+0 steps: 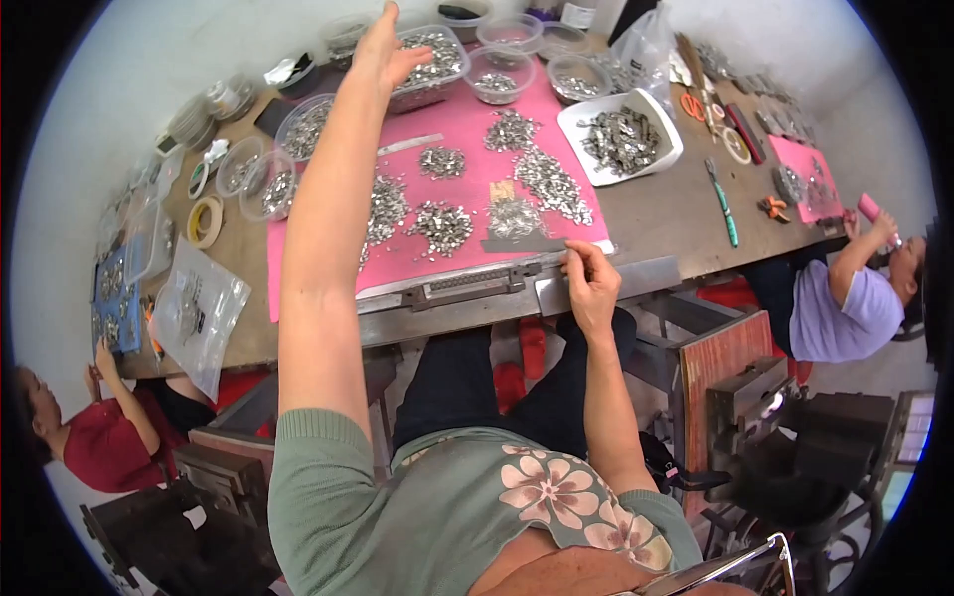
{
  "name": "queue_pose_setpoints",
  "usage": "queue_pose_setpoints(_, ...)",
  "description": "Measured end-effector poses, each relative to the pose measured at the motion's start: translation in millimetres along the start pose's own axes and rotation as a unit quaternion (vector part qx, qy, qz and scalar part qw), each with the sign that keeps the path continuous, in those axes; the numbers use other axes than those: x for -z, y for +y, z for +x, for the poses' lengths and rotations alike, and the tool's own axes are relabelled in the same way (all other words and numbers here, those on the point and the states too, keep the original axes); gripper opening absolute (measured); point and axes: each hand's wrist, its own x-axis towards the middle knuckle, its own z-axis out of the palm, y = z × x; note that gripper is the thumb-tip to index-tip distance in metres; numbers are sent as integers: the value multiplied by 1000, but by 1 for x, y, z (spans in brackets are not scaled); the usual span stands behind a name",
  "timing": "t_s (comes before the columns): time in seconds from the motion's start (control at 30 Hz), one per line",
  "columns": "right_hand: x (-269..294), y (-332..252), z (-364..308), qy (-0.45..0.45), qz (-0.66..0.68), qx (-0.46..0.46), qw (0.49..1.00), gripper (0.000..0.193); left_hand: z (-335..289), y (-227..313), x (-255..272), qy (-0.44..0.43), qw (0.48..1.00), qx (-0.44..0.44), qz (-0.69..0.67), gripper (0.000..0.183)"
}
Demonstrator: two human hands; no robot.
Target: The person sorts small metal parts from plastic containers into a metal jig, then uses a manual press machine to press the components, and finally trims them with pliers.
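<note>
My left hand (386, 52) is stretched far across the bench, fingers apart, beside a clear plastic tub (465, 66) of small metal pieces. Its forearm hides part of the pink mat (467, 129). At the front edge my right hand (593, 283) is closed, thumb and finger together; whatever they pinch is too small to make out. Just left of it lie a dark grey strip (522, 244) and a pile of thin silvery pieces (515, 217). Several heaps of small metal parts, such as this heap (441, 227), cover the mat. A dark metal bar fixture (467, 284) runs along the front edge.
A white tray (564, 119) of metal pieces stands right of the mat, near a teal-handled tool (724, 214) and orange scissors (693, 107). Clear bowls (500, 74) line the back. Tape rolls (206, 222) and a plastic bag (202, 308) lie left. Co-workers sit at both sides.
</note>
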Motion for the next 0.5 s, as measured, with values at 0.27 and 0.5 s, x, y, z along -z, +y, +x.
queue_pose_setpoints(0.27, 12, -6, 15, -17, -46, 56, 997, 12, -163, -127, -9, -242, 813, -196, 493, 20)
queue_pose_setpoints(0.5, 0, -4, 64, -30, -202, 175, 963, 10, -175, -184, -1, -221, 622, -396, 638, 11)
